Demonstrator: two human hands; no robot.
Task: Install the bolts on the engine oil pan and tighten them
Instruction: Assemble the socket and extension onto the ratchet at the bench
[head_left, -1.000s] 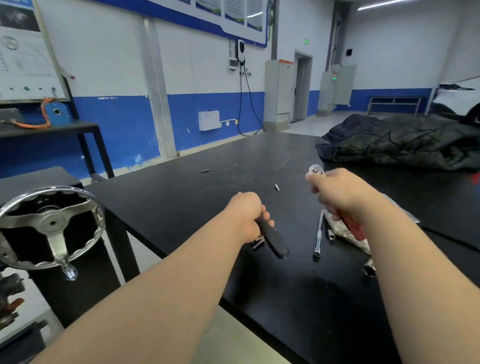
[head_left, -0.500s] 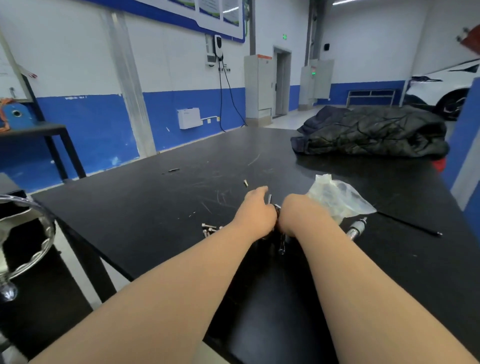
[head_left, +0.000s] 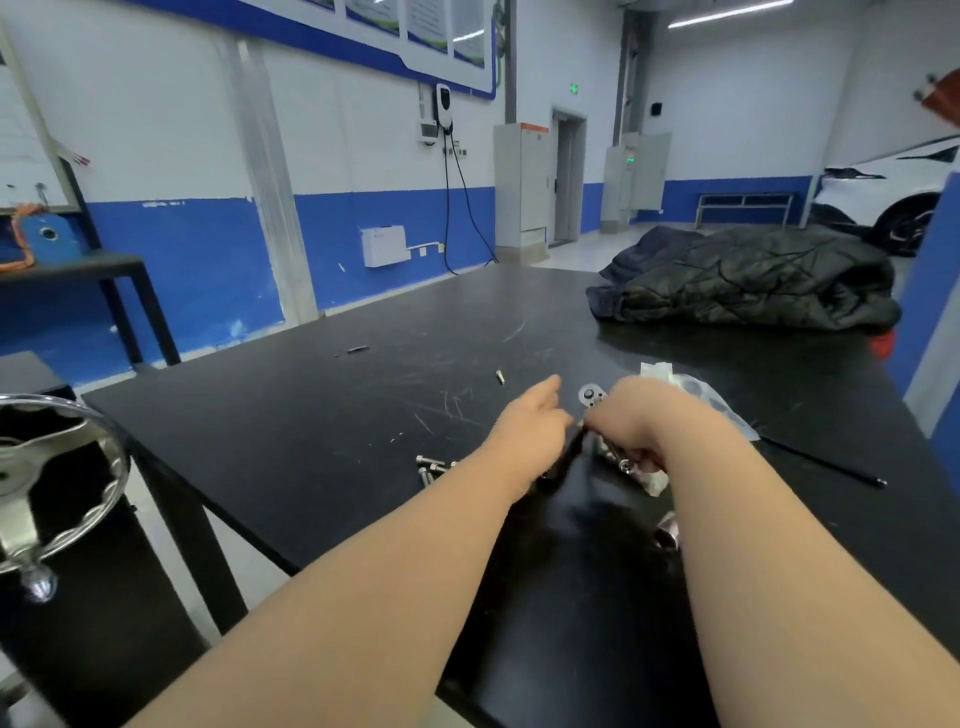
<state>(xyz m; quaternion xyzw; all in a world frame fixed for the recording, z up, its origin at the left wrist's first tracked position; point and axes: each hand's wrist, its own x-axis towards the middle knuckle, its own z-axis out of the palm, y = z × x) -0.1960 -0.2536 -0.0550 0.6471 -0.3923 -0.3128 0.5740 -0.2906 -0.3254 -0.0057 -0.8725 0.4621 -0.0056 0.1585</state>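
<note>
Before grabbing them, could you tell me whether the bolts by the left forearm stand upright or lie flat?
Lying flat: the bolts rest sideways on the table.

A single wide-angle view comes from the person's head, set above the near edge of the black table (head_left: 322, 415) and tilted forward and down. Both forearms run in from the bottom edge. The left hand (head_left: 530, 431) and right hand (head_left: 639, 421) meet just right of centre, close to the lens. The tabletop fills the lower and middle frame, and the blue-and-white wall (head_left: 208, 249) crosses the upper left. A dark jacket (head_left: 753, 280) lies at the right middle, and a chrome handwheel (head_left: 52, 483) is cut off by the left edge. Verticals lean near the sides.
</note>
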